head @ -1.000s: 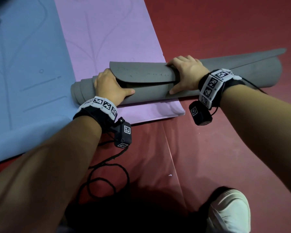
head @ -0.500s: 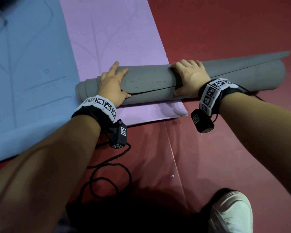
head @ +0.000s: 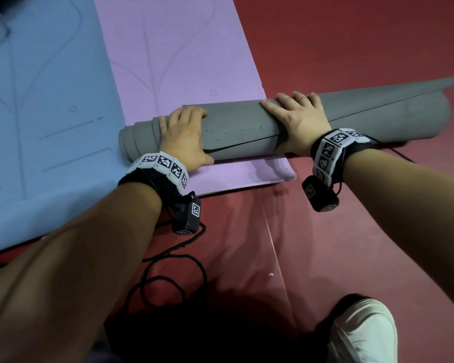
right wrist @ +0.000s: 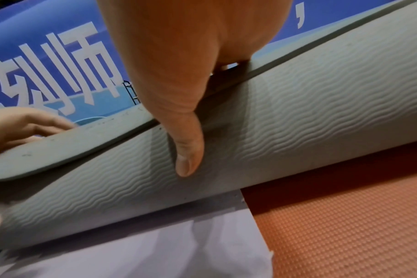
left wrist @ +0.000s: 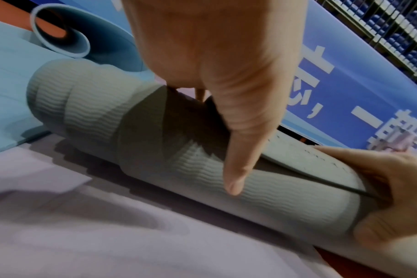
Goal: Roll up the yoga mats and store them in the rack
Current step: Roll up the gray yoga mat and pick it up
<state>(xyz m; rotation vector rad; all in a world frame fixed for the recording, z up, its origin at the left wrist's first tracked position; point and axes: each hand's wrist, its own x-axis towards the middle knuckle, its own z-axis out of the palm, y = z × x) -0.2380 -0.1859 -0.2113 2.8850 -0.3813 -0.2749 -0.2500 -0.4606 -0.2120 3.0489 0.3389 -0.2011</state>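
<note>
- A rolled grey foam yoga mat point(head: 247, 132) with a wavy ribbed texture lies across the near end of a flat lilac yoga mat point(head: 176, 56), its right part reaching over the red textured floor point(head: 351, 35).
- The roll's loose outer flap sits on top, its edge visible as a dark seam along the side facing the person.
- The left hand point(head: 184, 137) rests on the roll near its left end — fingers point(head: 192, 112) laid over the top and lightly bent to the curve, thumb down the near side.
- The right hand point(head: 299, 121) presses on the roll's middle, fingers point(head: 296, 99) spread wide over the flap, thumb pointing down the ribbed near side.
- A flat light-blue yoga mat point(head: 45, 100) lies beside the lilac one on the left — in the left wrist view its far end curls up.
- Both wrists wear bands of black-and-white marker tiles with small black cameras; a black cable point(head: 168, 271) loops on the floor.
- A white shoe point(head: 362, 334) shows at the lower right.
</note>
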